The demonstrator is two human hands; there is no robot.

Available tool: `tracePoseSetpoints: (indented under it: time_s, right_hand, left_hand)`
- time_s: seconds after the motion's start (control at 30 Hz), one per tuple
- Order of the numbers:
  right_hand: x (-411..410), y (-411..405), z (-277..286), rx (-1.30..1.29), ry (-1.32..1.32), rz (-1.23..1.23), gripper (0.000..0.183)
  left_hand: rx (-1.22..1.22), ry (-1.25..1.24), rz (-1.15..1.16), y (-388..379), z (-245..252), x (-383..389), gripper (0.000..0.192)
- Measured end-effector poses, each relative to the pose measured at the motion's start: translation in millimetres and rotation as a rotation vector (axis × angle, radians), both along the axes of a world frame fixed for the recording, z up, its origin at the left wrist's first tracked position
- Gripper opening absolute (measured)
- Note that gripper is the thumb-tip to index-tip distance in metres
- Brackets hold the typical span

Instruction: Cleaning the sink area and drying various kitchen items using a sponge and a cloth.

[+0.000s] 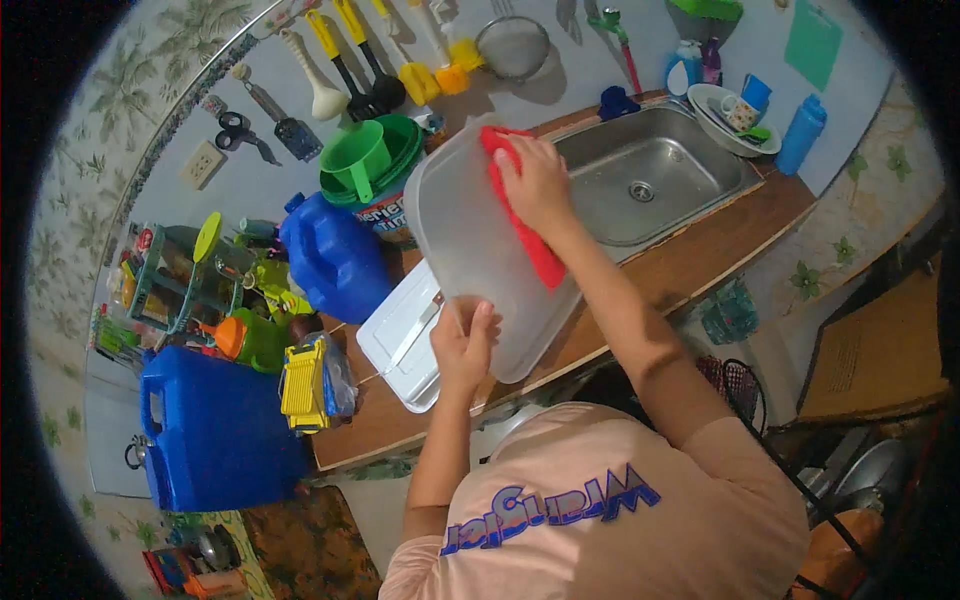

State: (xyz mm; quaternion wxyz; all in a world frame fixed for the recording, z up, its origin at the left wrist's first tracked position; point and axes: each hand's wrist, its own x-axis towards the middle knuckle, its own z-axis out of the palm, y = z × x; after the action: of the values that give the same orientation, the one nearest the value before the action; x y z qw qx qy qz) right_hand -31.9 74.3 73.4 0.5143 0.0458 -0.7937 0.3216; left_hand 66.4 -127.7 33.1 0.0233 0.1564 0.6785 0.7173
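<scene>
A translucent plastic container or lid (480, 225) is held up tilted above the counter, between my hands. My left hand (466, 341) grips its lower left edge, with the thumb on the near side. My right hand (534, 180) presses a red cloth (536, 251) against its upper right part; the cloth hangs down from under the fingers. Beneath and left of my left hand, a white rectangular plastic lid or box (409, 375) lies on the wooden counter (660, 274). A narrow pale strip crosses it; I cannot tell what that is.
A steel sink (667, 176) is at right, beside a bowl of dishes (739, 124) and a blue bottle (802, 135). Left stand a blue jug (334, 259), a green dipper (360, 161), a yellow slicer (306, 386) and a large blue canister (217, 435). Utensils, including a strainer (514, 47), hang behind.
</scene>
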Motion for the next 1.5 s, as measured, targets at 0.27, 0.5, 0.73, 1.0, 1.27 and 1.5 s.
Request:
tracePoseSetpoints:
  time_s: [0.27, 0.5, 0.73, 1.0, 1.27, 1.5]
  right_hand:
    - [36, -14, -58, -0.005, -0.693, -0.187, 0.039]
    - [90, -69, -74, 0.03, -0.925, 0.116, 0.034]
    - [109, -96, -71, -0.583, -0.871, 0.744, 0.029]
    - [108, 33, 11, -1.393, -0.042, 0.597, 0.046]
    - [94, 32, 10, -0.718, -0.529, 0.76, 0.059]
    - [137, -18, 52, -0.102, -0.644, 0.219, 0.061]
  left_hand:
    - [0.025, 0.139, 0.258, -20, 8, -19, 0.024]
    - [0.097, 0.156, 0.349, -23, 2, -44, 0.023]
    - [0.118, 0.21, 0.352, -19, 6, -57, 0.026]
    - [0.375, -0.014, 0.215, -50, -30, -76, 0.023]
    - [0.401, -0.132, 0.06, -50, -49, -70, 0.021]
    - [-0.385, 0.332, 0.403, -29, -4, -36, 0.103]
